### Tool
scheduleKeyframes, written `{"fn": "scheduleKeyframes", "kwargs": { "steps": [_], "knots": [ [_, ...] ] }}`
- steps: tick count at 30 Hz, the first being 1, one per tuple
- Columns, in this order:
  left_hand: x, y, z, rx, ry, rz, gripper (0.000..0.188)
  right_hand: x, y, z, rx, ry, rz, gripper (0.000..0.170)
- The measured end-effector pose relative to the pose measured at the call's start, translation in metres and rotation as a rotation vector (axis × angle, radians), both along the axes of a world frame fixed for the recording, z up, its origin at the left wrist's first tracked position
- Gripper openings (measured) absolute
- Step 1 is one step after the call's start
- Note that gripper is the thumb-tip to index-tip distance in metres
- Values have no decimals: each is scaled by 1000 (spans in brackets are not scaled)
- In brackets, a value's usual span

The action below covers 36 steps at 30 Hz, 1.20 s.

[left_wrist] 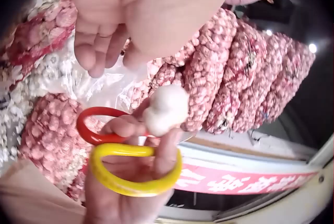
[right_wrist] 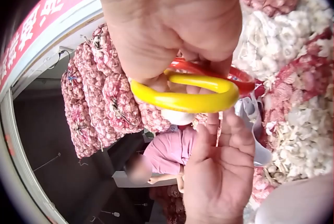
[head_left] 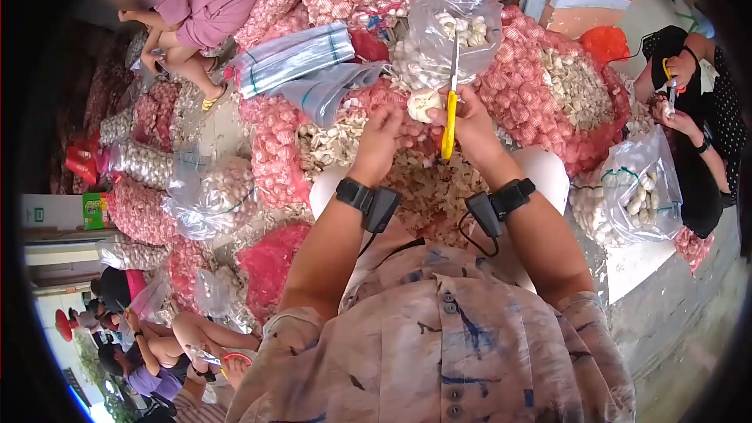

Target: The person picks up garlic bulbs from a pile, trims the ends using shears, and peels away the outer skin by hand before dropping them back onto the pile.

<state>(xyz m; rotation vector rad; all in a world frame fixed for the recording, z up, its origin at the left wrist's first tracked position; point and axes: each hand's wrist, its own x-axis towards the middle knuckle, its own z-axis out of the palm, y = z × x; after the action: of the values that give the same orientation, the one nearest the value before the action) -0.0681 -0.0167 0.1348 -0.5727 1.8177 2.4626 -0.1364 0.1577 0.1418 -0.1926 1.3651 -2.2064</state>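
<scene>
My right hand (head_left: 476, 129) holds scissors (head_left: 449, 129) with one yellow and one red handle loop, the blades pointing away from me. A white garlic bulb (head_left: 423, 104) sits at that hand's fingertips; the left wrist view shows the bulb (left_wrist: 169, 106) just beyond the scissor loops (left_wrist: 130, 186). Close beside it, my left hand (head_left: 377, 141) has its palm turned up and its fingers loosely bent, with nothing in them. In the right wrist view, the left hand (right_wrist: 219, 174) lies below the yellow loop (right_wrist: 182, 101), and the bulb is mostly hidden behind that loop.
Ahead stands a clear plastic bag (head_left: 486, 35) of garlic bulbs. Red net sacks of garlic (head_left: 517, 94) surround me, with folded plastic bags (head_left: 294, 63) at the left. Dry skins (head_left: 427, 188) lie between my knees. At right, another person's hand (head_left: 681, 70) holds scissors; others sit at left.
</scene>
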Motion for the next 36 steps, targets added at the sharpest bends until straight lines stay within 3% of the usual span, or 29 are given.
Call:
{"fn": "scheduleKeyframes", "kwargs": {
  "steps": [1, 3, 6, 10, 16, 19, 21, 24, 31, 34, 36],
  "knots": [
    [1, 2, 3, 0, 0, 2, 28, 0, 0, -3, 0, 0, 2, 44],
    [3, 5, 11, 231, 101, -61, 29, 0, -4, -11, 150, 331, -63, 47],
    [0, 7, 11, 212, 119, -172, 31, 3, -9, -19, 125, 374, -22, 50],
    [3, 21, 16, 166, 146, -102, 28, 7, -7, -17, 206, 430, -59, 54],
    [6, 20, 23, 247, 273, -89, 37, 4, -6, -6, -122, 336, -41, 47],
    [8, 20, 20, 121, 282, -29, 48, 7, -2, -2, -105, 280, -38, 46],
    [9, 20, 18, -91, 276, -86, 55, 9, -3, -4, -9, 427, -33, 43],
    [12, 24, 23, -182, 310, -163, 58, 11, -6, -6, 16, 405, -81, 37],
    [11, 30, 15, -238, 311, -154, 55, 12, -2, -8, 68, 279, -78, 34],
    [9, 28, 10, -319, 377, -164, 51, 9, -3, -14, 168, 417, -225, 33],
    [10, 22, 11, -296, 242, -250, 51, 9, 1, -7, 106, 347, -163, 33]
  ]
}}
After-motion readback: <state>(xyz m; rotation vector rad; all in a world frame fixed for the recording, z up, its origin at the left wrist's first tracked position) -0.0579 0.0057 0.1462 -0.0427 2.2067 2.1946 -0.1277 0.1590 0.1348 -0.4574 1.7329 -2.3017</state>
